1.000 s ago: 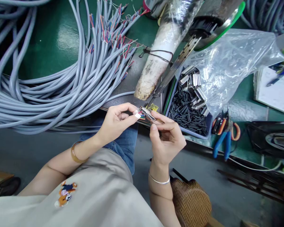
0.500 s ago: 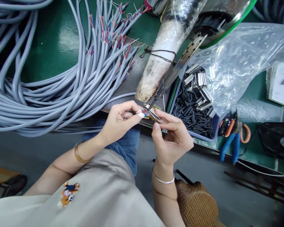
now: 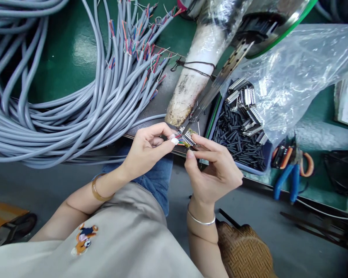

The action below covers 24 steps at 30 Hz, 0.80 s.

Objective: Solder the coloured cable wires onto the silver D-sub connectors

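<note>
Silvery ridged connector [image 3: 188,137], slanted

Workshop, cable assembly, as I read it over the camera feed: green worktop [image 3: 79,48], scuffed; grey cables [image 3: 104,102], heaped, coloured wire ends [image 3: 127,44] bared; tray [image 3: 253,170] of metal connectors [image 3: 249,96] and black tubes [image 3: 229,141]; blue-handled pliers [image 3: 294,183].

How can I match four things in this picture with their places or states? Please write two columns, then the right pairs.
Things:
1. Grey cables
2. Small black tubes
3. Silver bangle
4. Left hand

Places or states:
A. around the right wrist
B. pinching coloured wires
C. inside the tray
D. heaped at the picture's left

Pairs: 1-D, 2-C, 3-A, 4-B
</note>
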Motion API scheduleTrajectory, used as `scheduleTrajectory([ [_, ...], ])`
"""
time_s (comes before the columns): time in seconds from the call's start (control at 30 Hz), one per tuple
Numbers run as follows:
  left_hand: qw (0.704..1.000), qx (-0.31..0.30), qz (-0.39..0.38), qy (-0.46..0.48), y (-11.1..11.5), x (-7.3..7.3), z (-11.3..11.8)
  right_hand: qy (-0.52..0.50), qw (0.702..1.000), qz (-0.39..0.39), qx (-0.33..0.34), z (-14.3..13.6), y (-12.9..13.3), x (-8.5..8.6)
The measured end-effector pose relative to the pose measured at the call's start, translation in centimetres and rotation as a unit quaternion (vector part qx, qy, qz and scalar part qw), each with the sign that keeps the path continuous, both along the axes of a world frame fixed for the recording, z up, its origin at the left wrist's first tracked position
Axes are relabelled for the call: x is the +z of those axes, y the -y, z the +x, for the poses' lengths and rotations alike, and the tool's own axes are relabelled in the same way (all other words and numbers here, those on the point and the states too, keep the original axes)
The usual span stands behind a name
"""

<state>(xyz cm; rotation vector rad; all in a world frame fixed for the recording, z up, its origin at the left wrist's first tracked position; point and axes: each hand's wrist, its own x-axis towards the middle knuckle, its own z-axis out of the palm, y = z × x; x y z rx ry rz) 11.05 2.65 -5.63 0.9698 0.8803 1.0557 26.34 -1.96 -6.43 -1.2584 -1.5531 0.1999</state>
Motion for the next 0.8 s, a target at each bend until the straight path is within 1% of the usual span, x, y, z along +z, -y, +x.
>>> scheduleTrajectory([
  [0.13, 1.000, -0.006, -0.018, 0.008, -0.05, -0.28, 0.07, 0.012, 1.000, 0.006, 0.000, 0.13, 0.19, -0.34],
  [0.27, 1.000, -0.004, -0.017, 0.010, 0.00, -0.46, 0.17, 0.016, 1.000, 0.003, 0.003, 0.27, 0.30, -0.57],
  [0.4, 1.000, 0.000, -0.012, 0.003, 0.14, -0.45, 0.16, 0.001, 1.000, -0.006, -0.001, 0.20, 0.31, -0.55],
  [0.6, 0.999, 0.028, 0.004, -0.038, 0.40, -0.41, 0.17, -0.044, 0.998, -0.045, 0.004, 0.04, 0.41, -0.61],
  [0.8, 0.998, 0.033, 0.025, -0.048, 0.45, -0.30, 0.39, -0.009, 0.999, -0.031, -0.005, 0.05, 0.43, -0.56],
])
